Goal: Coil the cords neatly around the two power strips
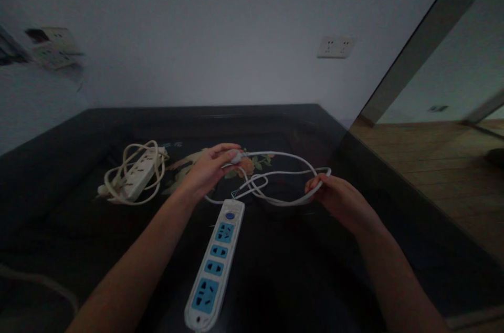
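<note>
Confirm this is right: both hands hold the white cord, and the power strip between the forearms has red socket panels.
No: in the head view, the socket panels on the power strip are blue, not red. The left hand and right hand do hold the white cord.

At the left of the frame, a cream power strip [138,174] is draped with its cord [136,204]. A wall socket [336,47] is mounted upper right; wooden flooring [425,165] is seen far right.
</note>
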`<action>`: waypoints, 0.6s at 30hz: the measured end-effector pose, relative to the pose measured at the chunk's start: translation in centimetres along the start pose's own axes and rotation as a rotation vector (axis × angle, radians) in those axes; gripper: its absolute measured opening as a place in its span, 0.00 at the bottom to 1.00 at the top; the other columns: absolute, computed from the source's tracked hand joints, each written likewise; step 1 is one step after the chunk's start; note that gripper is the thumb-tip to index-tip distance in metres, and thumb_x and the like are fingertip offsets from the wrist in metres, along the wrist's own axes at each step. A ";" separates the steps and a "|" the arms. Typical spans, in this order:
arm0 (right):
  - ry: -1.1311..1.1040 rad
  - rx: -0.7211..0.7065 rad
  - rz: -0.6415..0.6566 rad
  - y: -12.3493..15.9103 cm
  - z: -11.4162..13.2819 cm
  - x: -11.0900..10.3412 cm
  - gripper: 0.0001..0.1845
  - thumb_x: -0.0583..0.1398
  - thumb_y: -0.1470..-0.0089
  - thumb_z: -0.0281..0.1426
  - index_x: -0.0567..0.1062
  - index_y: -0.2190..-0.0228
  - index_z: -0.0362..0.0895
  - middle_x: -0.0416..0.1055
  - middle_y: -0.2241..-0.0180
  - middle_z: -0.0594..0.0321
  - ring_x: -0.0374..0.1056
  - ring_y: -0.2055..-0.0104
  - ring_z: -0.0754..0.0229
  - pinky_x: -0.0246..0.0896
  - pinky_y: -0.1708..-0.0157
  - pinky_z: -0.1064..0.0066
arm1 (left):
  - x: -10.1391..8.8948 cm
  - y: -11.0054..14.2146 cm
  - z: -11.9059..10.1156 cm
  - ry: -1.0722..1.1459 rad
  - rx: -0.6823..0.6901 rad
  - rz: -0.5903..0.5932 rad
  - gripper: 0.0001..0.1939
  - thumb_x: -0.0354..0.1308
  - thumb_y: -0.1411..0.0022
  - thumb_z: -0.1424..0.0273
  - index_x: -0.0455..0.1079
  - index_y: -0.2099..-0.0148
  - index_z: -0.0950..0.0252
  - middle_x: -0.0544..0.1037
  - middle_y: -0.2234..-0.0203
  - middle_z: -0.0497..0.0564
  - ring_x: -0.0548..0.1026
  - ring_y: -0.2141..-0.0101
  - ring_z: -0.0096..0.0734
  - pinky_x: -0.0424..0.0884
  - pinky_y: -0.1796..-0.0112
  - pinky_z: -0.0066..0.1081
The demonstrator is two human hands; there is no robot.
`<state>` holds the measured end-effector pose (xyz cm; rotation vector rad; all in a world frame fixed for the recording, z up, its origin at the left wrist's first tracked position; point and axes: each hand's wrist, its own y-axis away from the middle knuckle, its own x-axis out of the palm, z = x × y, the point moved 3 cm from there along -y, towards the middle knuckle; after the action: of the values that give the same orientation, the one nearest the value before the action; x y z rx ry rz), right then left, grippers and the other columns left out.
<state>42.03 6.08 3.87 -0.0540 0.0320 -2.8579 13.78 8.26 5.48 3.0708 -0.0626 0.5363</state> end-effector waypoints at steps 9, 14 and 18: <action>0.597 0.297 -0.104 -1.1 -2.1 -3.1 0.18 0.49 0.46 0.39 0.69 0.79 0.43 0.65 0.83 0.65 0.62 0.82 0.65 0.56 0.80 0.74 | -5.8 2.4 -9.1 0.355 0.284 -0.355 0.16 0.48 0.33 0.76 0.71 0.70 0.61 0.79 0.75 0.41 0.73 0.63 0.18 0.71 0.54 0.18; 0.861 0.397 -0.082 -1.6 -3.8 -4.2 0.18 0.54 0.47 0.34 0.68 0.85 0.43 0.64 0.88 0.64 0.62 0.85 0.64 0.52 0.82 0.73 | -5.1 4.1 -10.7 0.329 0.379 -0.318 0.16 0.47 0.32 0.74 0.70 0.70 0.60 0.79 0.75 0.39 0.70 0.57 0.17 0.69 0.53 0.16; 1.011 0.412 -0.077 -1.7 -4.5 -4.7 0.18 0.55 0.46 0.35 0.70 0.84 0.44 0.66 0.87 0.64 0.64 0.84 0.63 0.52 0.81 0.73 | -3.1 4.5 -10.4 0.281 0.357 -0.281 0.17 0.46 0.32 0.76 0.72 0.70 0.60 0.78 0.75 0.40 0.71 0.59 0.19 0.70 0.54 0.20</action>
<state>45.90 9.13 -0.71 1.4547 -0.3507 -2.5727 7.12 4.17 14.27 3.2074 0.5144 1.0485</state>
